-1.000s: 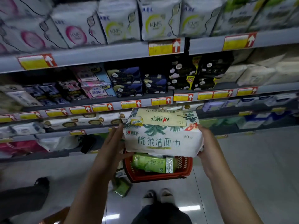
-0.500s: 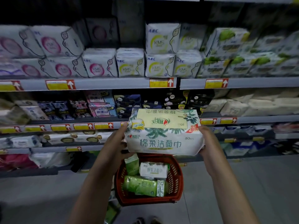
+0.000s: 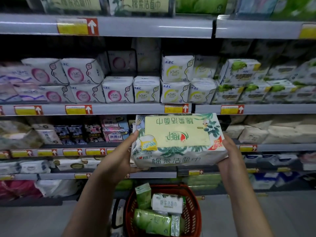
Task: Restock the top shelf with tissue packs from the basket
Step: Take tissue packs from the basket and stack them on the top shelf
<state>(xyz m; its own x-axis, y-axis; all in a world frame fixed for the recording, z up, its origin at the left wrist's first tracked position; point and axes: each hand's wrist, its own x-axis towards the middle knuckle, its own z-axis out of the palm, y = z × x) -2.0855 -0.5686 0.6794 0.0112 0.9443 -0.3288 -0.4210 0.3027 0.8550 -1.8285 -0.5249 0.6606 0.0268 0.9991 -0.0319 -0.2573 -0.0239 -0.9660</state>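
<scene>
I hold a white tissue pack with a pale yellow label and green leaf print between both hands at chest height, in front of the shelves. My left hand grips its left end, my right hand its right end. Below on the floor stands a red basket with a white tissue pack and green packs inside. The top shelf runs across the upper edge, with matching yellow-labelled packs on it.
Under the top shelf, a shelf carries white pad packs with pink, yellow and green prints. Lower shelves hold dark and pastel packs and beige tissue bundles. Grey floor lies on both sides of the basket.
My view has tilted upward, bringing the top shelf into sight. The pack has risen with both hands still on it, and the basket sits lower in view.
</scene>
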